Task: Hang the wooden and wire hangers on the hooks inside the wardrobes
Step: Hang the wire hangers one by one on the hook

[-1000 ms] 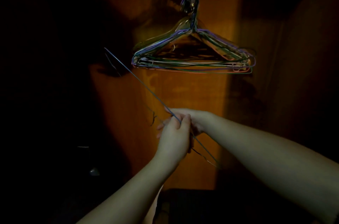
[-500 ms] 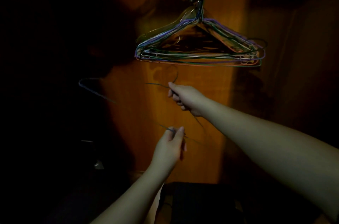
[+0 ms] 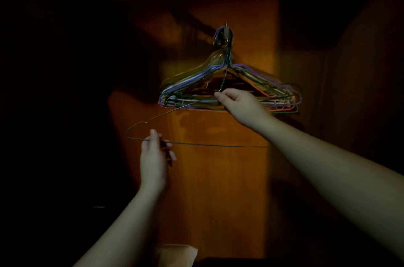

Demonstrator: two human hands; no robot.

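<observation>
Blue wire hanger (image 3: pixel 196 144) in my hands, held flat-on to the back panel, below the hanging bunch. Its bottom bar runs level from near my left hand off to the right; the left shoulder wire slopes up toward my right hand.

My left hand (image 3: pixel 154 157) pinches the bottom bar near its left corner, thumb up, fingers curled behind the wire. My right hand (image 3: pixel 238 103) is raised higher, fingertips pinched on the hanger's neck, where twisted wire rises toward the hook (image 3: pixel 226 33). Whether the hanger's own hook is already over it, I cannot tell in this light.

Bunch of hangers (image 3: pixel 229 91) hangs from that hook: many coloured wire ones, purple, green, orange, packed together; my right hand sits in front of their bottom bars.

Wardrobe back panel (image 3: pixel 218 179) is orange-brown wood, lit down the middle, dark on both sides.
</observation>
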